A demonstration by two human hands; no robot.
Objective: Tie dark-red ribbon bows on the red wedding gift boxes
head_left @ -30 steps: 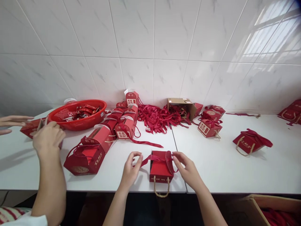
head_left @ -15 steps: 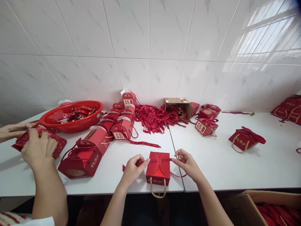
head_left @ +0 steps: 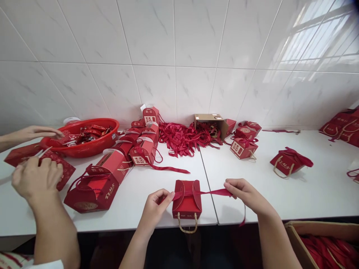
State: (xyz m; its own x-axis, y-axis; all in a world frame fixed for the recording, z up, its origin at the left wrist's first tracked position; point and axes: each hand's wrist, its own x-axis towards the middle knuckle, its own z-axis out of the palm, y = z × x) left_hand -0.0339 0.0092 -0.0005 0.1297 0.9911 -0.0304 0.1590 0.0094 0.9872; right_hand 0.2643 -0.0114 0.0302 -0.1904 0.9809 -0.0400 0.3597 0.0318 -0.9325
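A small red gift box [head_left: 187, 205] with a rope handle stands at the table's front edge before me. A dark red ribbon [head_left: 209, 192] runs across its top flaps, which are raised somewhat. My left hand [head_left: 157, 204] pinches the ribbon at the box's left side. Off to the right, my right hand [head_left: 243, 191] grips the ribbon's other part and holds it stretched, with a loose tail hanging below. Most of the left hand's end of the ribbon is hidden by the fingers.
A co-worker's hands [head_left: 37, 179] handle a red box [head_left: 63, 170] at left. Behind it is a red basket [head_left: 84, 149] of wrapped sweets. Several red boxes [head_left: 103, 192] stand beside it. A ribbon heap [head_left: 181, 138] lies by the wall; a carton [head_left: 291, 239] of red material stands lower right.
My right hand has moved right, drawing the ribbon out from the box, whose flaps have lifted apart. My left hand stays by the box. The co-worker's far hand has moved to the basket.
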